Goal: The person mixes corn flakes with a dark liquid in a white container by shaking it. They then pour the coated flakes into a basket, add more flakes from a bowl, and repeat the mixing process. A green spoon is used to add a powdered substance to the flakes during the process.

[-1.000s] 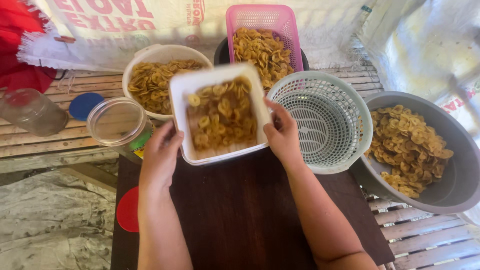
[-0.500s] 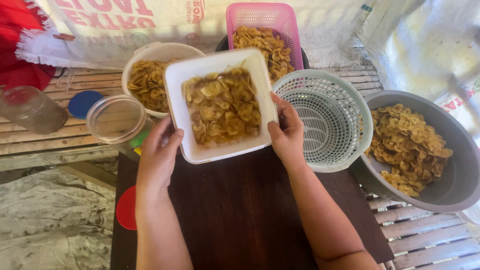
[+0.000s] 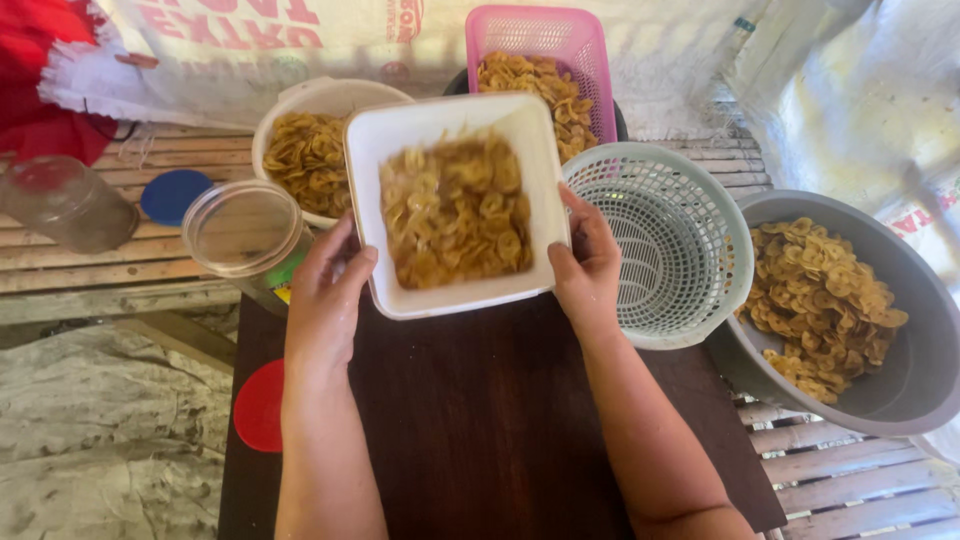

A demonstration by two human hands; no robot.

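Observation:
Both hands hold a white square tub [image 3: 385, 140] of golden banana chips [image 3: 455, 212] above a dark wooden board [image 3: 480, 410]. My left hand [image 3: 328, 290] grips the tub's left side near its front corner. Along the right edge, my right hand [image 3: 585, 265] clamps the rim with the thumb on top. The chips lie heaped toward the tub's near half and look blurred.
A round white bowl of chips [image 3: 300, 150] sits behind the tub at left, a pink basket of chips [image 3: 590, 60] behind it. An empty pale green basket [image 3: 670, 250] and a grey basin of chips [image 3: 900, 370] stand right. Open clear jars [image 3: 245, 230] [image 3: 65, 200], blue lid [image 3: 172, 195] and red lid [image 3: 260, 405] lie left.
The tub has been lifted and drawn closer to the camera, so it looks larger. The chips have shifted inside it. Both hands kept their grip on its sides.

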